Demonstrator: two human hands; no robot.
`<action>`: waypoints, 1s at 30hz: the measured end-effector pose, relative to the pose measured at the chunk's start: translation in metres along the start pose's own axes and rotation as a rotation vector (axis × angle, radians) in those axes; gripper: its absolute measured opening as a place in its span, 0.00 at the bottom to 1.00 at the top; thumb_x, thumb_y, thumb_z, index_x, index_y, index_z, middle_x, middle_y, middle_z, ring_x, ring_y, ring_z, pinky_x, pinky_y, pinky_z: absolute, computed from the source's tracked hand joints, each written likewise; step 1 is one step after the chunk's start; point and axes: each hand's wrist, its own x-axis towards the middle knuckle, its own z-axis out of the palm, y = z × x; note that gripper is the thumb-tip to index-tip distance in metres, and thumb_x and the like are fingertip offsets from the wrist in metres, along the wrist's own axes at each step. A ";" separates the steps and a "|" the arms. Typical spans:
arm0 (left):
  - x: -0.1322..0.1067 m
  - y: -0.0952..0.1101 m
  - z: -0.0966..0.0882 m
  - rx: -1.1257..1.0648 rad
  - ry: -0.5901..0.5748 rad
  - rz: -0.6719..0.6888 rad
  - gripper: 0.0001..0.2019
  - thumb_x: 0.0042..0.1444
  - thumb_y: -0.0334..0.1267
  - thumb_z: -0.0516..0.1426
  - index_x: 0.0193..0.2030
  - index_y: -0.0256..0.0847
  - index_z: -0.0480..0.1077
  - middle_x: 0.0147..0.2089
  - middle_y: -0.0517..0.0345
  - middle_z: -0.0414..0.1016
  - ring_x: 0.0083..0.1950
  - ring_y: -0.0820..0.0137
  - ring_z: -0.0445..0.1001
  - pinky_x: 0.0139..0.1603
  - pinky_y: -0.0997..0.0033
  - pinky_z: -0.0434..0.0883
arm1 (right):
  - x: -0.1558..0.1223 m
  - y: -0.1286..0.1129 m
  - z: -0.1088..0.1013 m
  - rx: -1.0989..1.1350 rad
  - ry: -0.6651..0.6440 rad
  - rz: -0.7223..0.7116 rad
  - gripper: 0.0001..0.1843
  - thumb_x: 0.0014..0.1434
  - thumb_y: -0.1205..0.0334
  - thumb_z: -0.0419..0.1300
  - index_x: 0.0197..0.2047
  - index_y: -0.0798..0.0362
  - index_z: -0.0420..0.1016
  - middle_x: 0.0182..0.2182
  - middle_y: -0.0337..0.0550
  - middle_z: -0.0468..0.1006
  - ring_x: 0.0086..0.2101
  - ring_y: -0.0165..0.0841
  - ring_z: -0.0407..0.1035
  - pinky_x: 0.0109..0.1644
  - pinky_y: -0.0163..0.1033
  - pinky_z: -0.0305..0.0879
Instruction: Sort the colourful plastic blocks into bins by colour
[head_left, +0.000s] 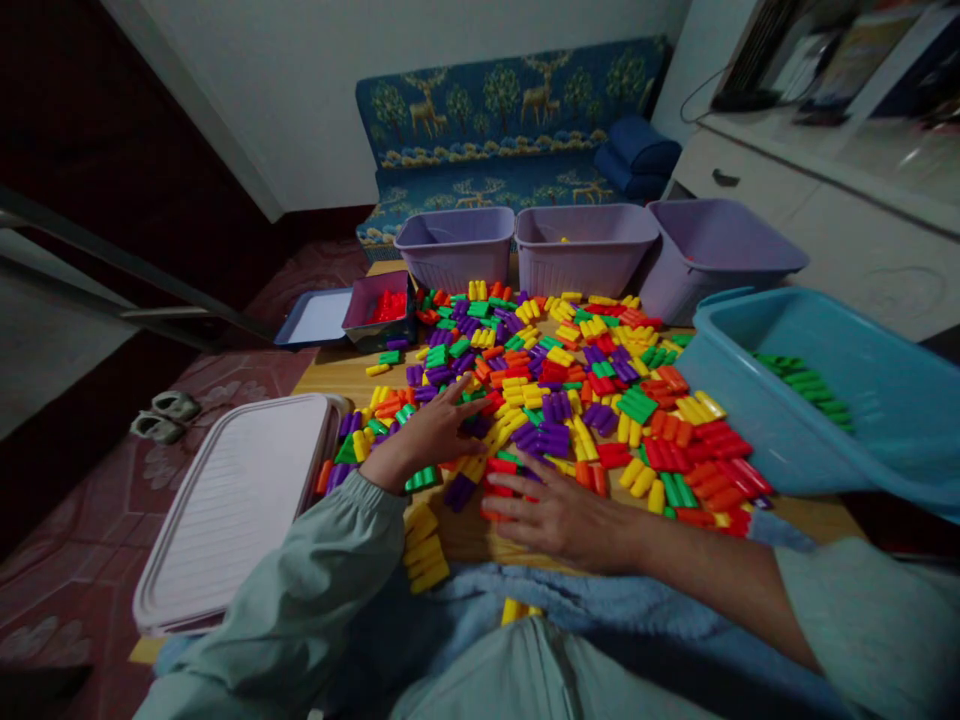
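Jacket cloth (480, 690) lies nearest; beyond it, the pieces (544, 440) cover the table under and ahead of both hands. Left hand (442, 425) and right hand (559, 515) have fingers spread, neither visibly pinching a piece. Light, flat fingertips should shift pieces best without scattering neighbours. Ahead-right of the right hand, a tub (757, 420) holds green ones; ahead-left of the left hand, a box (382, 335) holds red; straight beyond, the middle bin (585, 275) shows a little yellow.
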 end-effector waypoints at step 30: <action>-0.007 -0.001 -0.003 -0.116 0.155 0.061 0.20 0.62 0.40 0.52 0.61 0.44 0.68 0.72 0.50 0.52 0.67 0.57 0.62 0.65 0.57 0.62 | 0.003 0.028 -0.030 -0.256 0.155 0.443 0.16 0.62 0.69 0.55 0.53 0.54 0.71 0.62 0.56 0.62 0.63 0.49 0.52 0.63 0.64 0.50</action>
